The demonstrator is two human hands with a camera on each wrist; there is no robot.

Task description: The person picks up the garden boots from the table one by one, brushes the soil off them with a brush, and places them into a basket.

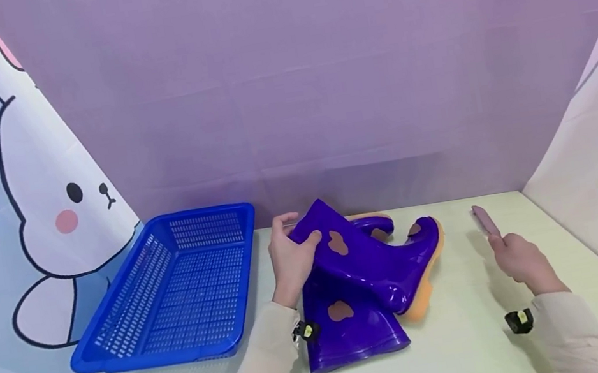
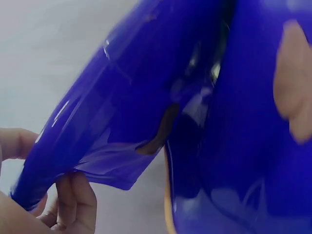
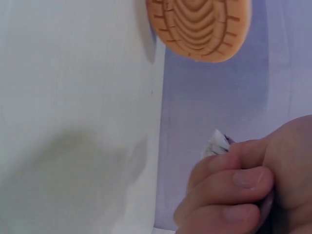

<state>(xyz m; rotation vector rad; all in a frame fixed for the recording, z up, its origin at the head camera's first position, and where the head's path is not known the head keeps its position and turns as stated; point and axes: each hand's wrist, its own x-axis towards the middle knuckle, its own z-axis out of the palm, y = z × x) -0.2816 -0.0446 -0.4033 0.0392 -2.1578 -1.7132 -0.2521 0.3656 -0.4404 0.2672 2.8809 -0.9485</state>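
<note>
Two shiny purple rain boots with brown patches and orange soles lie crossed on the table. My left hand (image 1: pixel 290 264) grips the shaft opening of the upper boot (image 1: pixel 364 257), thumb on the near side; in the left wrist view its fingers (image 2: pixel 83 202) curl round the rim. Beneath it lies the lower boot (image 1: pixel 356 336), its opening toward me and its toe partly hidden. Off to the right, my right hand (image 1: pixel 526 261) holds a slim mauve brush (image 1: pixel 485 220), apart from the boots. In the right wrist view, curled fingers cover most of it; a whitish, dark-streaked part (image 3: pixel 217 145) shows.
A blue plastic basket (image 1: pixel 250 245) with slotted walls stands left of the boots. The pale table (image 1: pixel 468 348) ends at a purple cloth backdrop (image 1: pixel 272 87), with printed cloth on both sides. One boot's orange sole (image 3: pixel 200 29) shows above the right hand.
</note>
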